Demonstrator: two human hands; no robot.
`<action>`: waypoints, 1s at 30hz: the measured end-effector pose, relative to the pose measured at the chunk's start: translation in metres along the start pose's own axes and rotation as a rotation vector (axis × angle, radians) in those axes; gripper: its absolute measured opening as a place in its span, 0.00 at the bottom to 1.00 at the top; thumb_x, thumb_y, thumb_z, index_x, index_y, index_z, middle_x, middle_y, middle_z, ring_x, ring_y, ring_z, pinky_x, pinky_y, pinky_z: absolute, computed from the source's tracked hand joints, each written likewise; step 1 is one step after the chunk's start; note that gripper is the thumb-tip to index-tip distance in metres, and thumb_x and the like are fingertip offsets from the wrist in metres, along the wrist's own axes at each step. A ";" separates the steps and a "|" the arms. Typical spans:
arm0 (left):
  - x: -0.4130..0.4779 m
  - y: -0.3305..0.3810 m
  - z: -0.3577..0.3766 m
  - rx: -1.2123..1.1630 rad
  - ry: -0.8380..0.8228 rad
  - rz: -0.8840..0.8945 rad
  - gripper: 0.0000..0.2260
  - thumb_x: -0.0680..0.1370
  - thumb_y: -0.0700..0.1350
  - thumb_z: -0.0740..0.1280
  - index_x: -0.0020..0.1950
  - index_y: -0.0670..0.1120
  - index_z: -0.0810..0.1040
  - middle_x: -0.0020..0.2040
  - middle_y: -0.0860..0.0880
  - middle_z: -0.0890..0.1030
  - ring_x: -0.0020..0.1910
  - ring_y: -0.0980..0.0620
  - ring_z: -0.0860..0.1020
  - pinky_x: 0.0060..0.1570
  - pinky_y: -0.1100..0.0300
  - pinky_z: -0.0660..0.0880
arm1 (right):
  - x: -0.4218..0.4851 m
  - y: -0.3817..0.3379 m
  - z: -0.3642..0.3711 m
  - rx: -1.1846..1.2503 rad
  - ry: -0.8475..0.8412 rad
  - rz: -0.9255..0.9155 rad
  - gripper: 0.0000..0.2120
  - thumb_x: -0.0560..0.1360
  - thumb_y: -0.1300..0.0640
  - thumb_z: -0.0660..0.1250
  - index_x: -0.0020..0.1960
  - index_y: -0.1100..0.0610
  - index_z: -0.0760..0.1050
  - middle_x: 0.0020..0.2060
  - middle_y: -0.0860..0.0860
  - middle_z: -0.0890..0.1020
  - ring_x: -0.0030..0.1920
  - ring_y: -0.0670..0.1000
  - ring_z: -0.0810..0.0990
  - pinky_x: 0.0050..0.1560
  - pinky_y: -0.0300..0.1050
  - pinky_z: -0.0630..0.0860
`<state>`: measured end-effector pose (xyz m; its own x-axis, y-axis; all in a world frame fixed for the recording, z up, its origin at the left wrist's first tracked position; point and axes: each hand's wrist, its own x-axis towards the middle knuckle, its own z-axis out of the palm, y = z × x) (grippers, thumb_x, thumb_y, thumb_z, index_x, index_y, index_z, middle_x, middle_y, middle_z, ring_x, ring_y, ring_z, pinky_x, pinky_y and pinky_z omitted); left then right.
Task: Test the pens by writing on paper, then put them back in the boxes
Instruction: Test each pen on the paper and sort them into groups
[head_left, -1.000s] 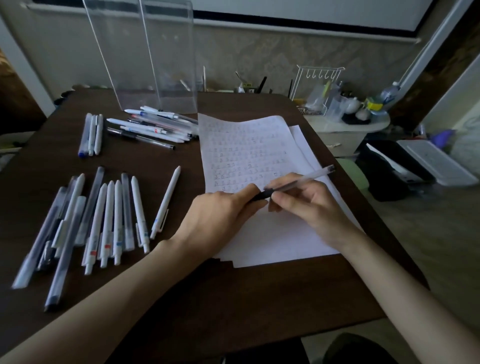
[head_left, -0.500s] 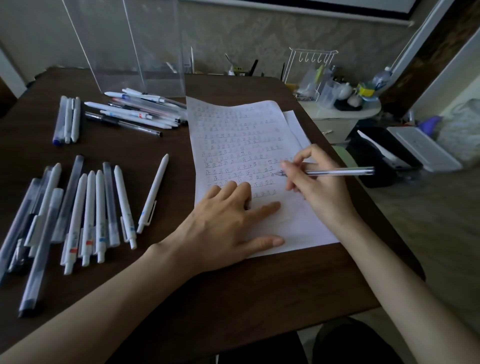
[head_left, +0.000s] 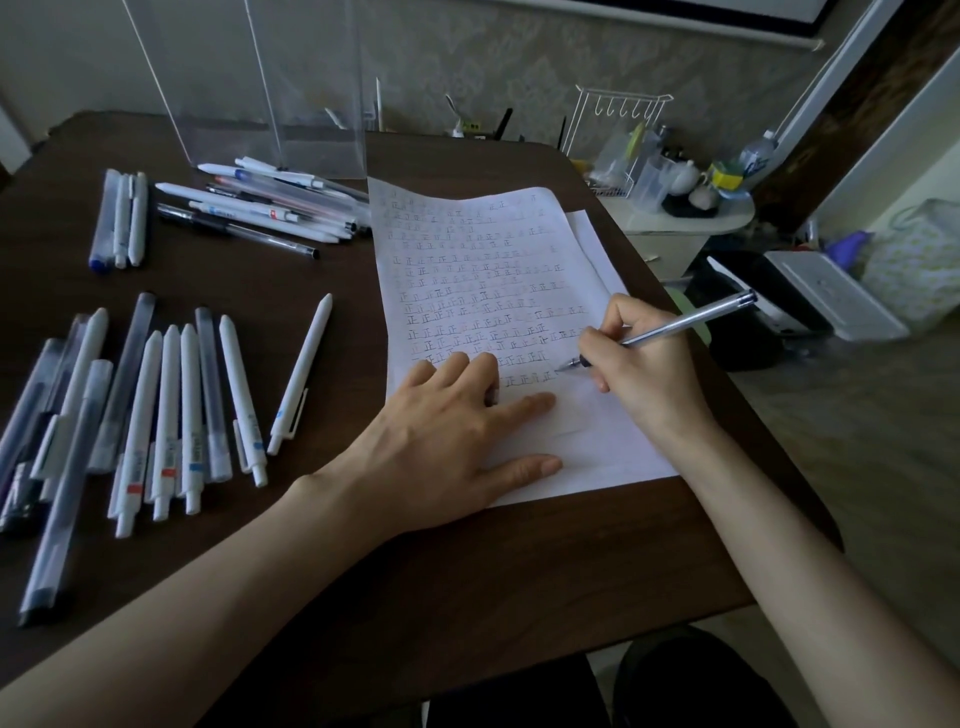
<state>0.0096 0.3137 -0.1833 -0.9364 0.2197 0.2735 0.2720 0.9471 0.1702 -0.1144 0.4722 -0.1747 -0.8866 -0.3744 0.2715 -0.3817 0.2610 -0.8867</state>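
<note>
My right hand pinches a clear-barrelled pen with its tip touching the white paper, at the end of the lowest row of written marks. My left hand lies flat with spread fingers on the lower left of the sheet. Rows of the same small character cover the upper part of the paper. Several white and grey pens lie in a row at the left. Another heap of pens sits in front of two clear plastic boxes at the back.
Three pens lie together at the far left on the dark wooden table. A single white pen lies next to the paper. A second sheet pokes out under the first. Right of the table stands a small white stand with clutter.
A second ago both hands were on the pen, the left at its dark end. The left hand then let go and went flat on the paper; the right brought the tip down to the page.
</note>
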 end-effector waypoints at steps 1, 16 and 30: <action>0.000 0.000 0.000 -0.001 0.003 0.000 0.29 0.76 0.68 0.47 0.69 0.56 0.70 0.46 0.51 0.67 0.43 0.54 0.66 0.44 0.57 0.67 | 0.000 0.001 0.000 0.001 0.007 0.000 0.14 0.68 0.65 0.63 0.31 0.62 0.58 0.24 0.59 0.64 0.23 0.48 0.63 0.25 0.40 0.60; 0.001 0.001 0.000 0.006 -0.005 0.002 0.29 0.76 0.68 0.46 0.69 0.56 0.70 0.45 0.51 0.66 0.42 0.55 0.66 0.43 0.57 0.68 | 0.000 0.002 0.000 0.038 0.012 0.011 0.12 0.66 0.63 0.62 0.30 0.62 0.59 0.23 0.56 0.64 0.23 0.47 0.63 0.24 0.38 0.60; -0.001 0.002 -0.004 -0.060 -0.010 -0.016 0.27 0.78 0.62 0.45 0.72 0.52 0.66 0.47 0.51 0.68 0.44 0.53 0.68 0.46 0.55 0.69 | -0.001 0.001 -0.002 0.046 0.029 0.012 0.15 0.69 0.70 0.62 0.31 0.60 0.59 0.23 0.48 0.59 0.25 0.46 0.58 0.25 0.38 0.56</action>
<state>0.0117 0.3144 -0.1797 -0.9429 0.2073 0.2608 0.2695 0.9348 0.2313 -0.1145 0.4750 -0.1750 -0.8987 -0.3450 0.2708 -0.3590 0.2239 -0.9061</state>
